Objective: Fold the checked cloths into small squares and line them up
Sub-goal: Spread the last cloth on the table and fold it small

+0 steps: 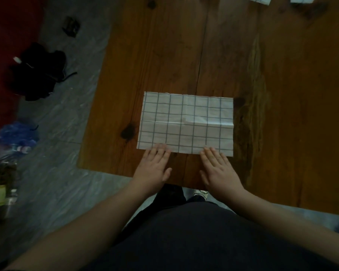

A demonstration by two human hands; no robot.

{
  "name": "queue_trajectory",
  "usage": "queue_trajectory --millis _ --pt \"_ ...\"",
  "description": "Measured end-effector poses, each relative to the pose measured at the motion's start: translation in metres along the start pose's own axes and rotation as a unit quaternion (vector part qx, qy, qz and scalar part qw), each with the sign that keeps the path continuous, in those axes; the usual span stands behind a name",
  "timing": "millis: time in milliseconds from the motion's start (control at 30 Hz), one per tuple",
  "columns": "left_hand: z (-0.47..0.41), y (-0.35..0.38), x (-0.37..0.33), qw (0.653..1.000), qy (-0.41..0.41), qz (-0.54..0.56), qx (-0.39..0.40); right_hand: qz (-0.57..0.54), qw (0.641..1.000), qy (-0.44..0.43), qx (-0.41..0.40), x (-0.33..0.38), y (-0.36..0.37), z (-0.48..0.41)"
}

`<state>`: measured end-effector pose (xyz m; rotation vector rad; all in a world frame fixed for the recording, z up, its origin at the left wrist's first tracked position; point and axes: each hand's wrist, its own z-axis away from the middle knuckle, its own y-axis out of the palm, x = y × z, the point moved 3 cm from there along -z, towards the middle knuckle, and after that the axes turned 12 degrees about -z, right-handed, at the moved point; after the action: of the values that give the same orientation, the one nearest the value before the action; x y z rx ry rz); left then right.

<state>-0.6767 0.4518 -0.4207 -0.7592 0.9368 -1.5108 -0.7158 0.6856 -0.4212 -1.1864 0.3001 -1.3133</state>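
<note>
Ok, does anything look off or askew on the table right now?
Nothing spilled or damaged. The checked cloth lies slightly askew to the near edge of the table, with a small pucker on its middle crease.

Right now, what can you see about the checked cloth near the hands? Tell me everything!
The checked cloth is white with thin dark grid lines, a wide rectangle lying flat on the wooden table. A crease runs across its middle, side to side. Its near edge lies under the fingertips of the left hand and right hand, both flat with straight fingers.
</note>
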Motion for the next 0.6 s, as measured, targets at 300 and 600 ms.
queue_trajectory --millis 300,600 --pt "-0.047 -0.026 -0.031 0.991 0.021 0.066 -0.113 -0.042 0.995 -0.052 -0.067 0.027 -0.018 -0.049" --pt "-0.063 -0.025 -0.015 0.989 0.055 0.087 -0.106 -0.061 0.997 -0.043 -0.036 0.011 -0.027 -0.067"
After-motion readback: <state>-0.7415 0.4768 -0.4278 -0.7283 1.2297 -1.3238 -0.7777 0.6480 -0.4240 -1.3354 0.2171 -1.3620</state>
